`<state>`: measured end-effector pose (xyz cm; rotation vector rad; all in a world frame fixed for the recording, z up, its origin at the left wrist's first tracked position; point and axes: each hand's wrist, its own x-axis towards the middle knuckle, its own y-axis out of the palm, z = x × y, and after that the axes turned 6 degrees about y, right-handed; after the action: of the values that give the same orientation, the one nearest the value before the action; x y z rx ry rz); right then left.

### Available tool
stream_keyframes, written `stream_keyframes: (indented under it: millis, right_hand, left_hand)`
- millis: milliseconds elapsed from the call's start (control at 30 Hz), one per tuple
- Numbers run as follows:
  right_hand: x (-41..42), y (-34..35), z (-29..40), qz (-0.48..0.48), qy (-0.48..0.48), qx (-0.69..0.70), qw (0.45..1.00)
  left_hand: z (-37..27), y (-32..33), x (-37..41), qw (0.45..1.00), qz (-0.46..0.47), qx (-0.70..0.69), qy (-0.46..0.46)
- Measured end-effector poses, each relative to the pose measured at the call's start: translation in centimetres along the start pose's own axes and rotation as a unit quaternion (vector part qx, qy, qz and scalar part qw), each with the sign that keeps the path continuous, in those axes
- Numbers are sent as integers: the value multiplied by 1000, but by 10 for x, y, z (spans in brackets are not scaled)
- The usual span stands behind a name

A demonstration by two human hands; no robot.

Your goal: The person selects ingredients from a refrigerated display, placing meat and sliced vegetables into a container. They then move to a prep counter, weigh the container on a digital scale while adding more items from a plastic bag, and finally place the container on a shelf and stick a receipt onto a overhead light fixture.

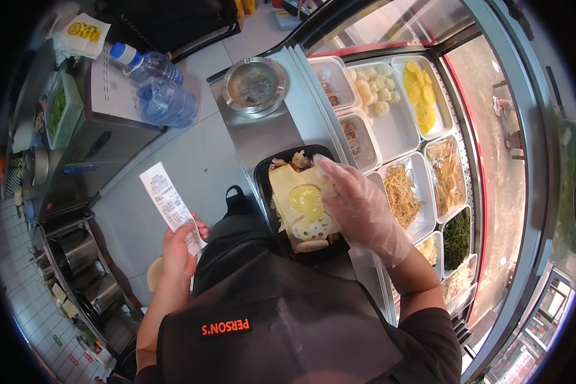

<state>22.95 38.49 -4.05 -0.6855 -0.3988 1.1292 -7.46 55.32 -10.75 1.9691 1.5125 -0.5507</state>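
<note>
My left hand [180,247] is bare and grips a printed paper slip [165,197] by its lower end. My right hand [360,206], in a clear plastic glove, reaches over the right side of a black plastic tray [264,180]; its fingertips hide part of the food, and whether they hold anything cannot be told. In the tray lie pale flat slices [283,182], yellow potato-like slices [306,199], a lotus root slice [312,228] and browned pieces [300,161] at the far end. The tray rests at the edge of the steel counter [269,134].
Right of the counter, a glass display case holds white trays of yellow slices [418,96], pale balls [377,89], noodle-like strips [402,192] and dark green strips [457,240]. A round steel ashtray-like dish [254,86] sits beyond the tray. Large water bottles [165,96] stand left.
</note>
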Motion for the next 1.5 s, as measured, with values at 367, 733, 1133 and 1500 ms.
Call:
stream_keyframes:
  millis: [367,733,1133,1500]
  right_hand:
    - [-26,-13,-21,-35,73,119,990]
    - [13,-149,-300,-149,452,-217,852]
    - [114,-158,-426,-284,259,-328,863]
    - [192,-169,-483,-215,359,-312,853]
  left_hand:
    - [4,-23,6,999,-39,-14,-4]
    - [33,-72,17,991,-129,2,-38]
    - [38,-45,15,973,-205,88,-56]
    - [27,-17,21,963,-220,134,-82]
